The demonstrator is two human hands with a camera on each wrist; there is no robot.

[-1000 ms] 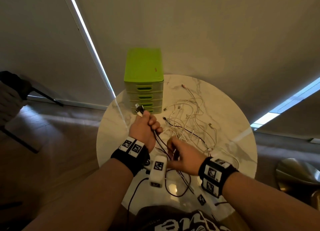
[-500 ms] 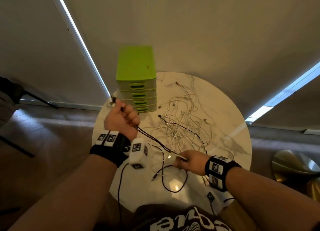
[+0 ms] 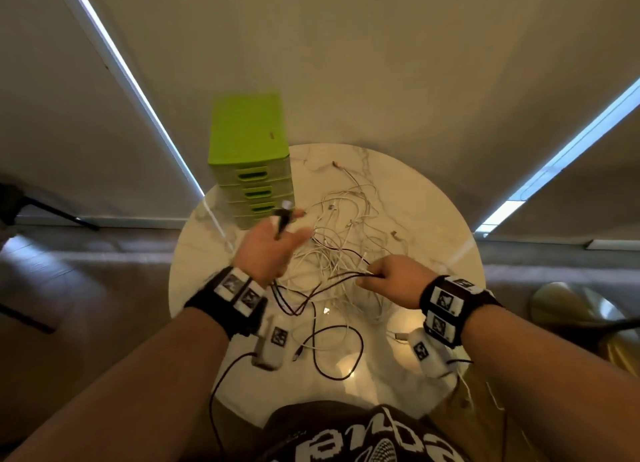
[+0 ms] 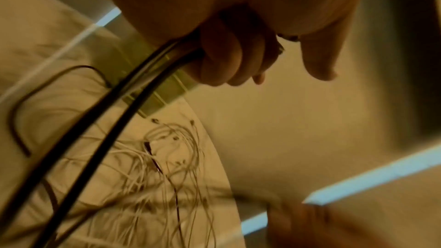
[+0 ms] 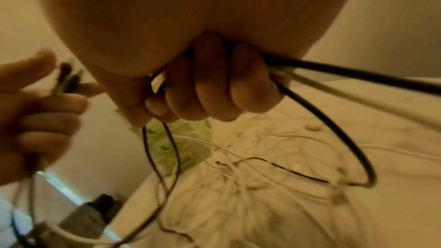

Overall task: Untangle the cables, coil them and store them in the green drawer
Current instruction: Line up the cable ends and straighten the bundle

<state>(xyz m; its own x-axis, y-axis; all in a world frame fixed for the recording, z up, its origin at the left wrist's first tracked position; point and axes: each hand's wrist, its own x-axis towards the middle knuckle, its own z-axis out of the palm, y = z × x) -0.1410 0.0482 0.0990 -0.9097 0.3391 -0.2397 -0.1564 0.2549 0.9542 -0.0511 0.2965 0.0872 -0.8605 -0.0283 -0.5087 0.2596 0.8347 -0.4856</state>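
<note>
Gripping dark cable [image 3: 313, 290] | left hand [image 3: 268, 250] clamped, right hand [image 3: 394, 280] clamped | shirt lettering [image 3: 363, 441] unreadable

Dim warm light, bright blue-white window slits [image 3: 554, 171] upper left and right, motion-blurred yellowish wrist views, bowed edges.

The white cable tangle [image 3: 343, 240] sprawls over the middle of the worktop [image 3: 429, 219], just right of the green drawer unit [image 3: 251, 171], crowding its fronts. Bare marble lies along the far right edge. Dark cable loops [image 3: 329, 351] cross the near edge.
</note>
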